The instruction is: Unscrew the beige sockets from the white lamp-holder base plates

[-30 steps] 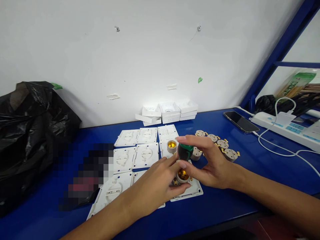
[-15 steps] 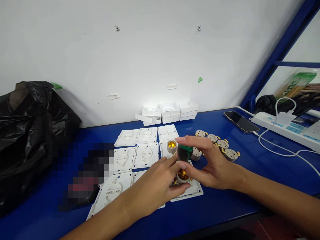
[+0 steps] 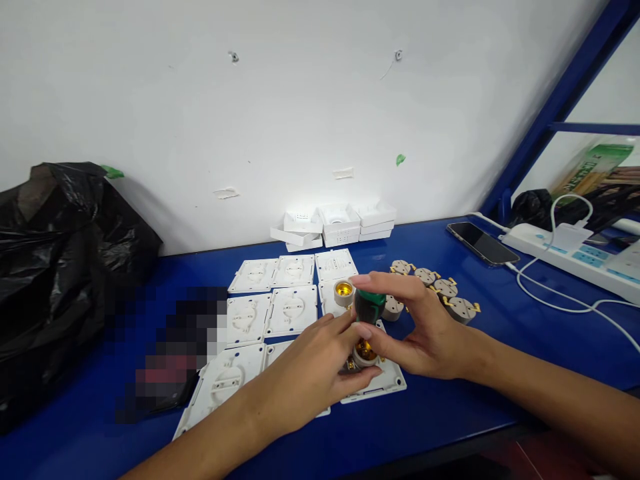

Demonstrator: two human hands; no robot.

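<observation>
My right hand (image 3: 425, 327) is closed on the green and black handle of a screwdriver (image 3: 370, 308), with the index finger over its top. The handle points down at a round lamp socket (image 3: 367, 360) with a brassy inside; the tip is hidden. Fingers of my left hand (image 3: 317, 367) are closed about this socket, which sits on a square white plate (image 3: 395, 383) near the table's front. Just behind, another socket (image 3: 343, 293) rests upright on a second white plate. Several more white plates (image 3: 293, 310) with round raised centres lie in rows to the left.
Several loose pale sockets (image 3: 445, 288) with brass tabs lie right of my hands. White square boxes (image 3: 341, 225) are stacked against the wall. A phone (image 3: 483, 243), a power strip (image 3: 575, 257) and white cables are at the right; a black plastic bag (image 3: 70, 267) stands left.
</observation>
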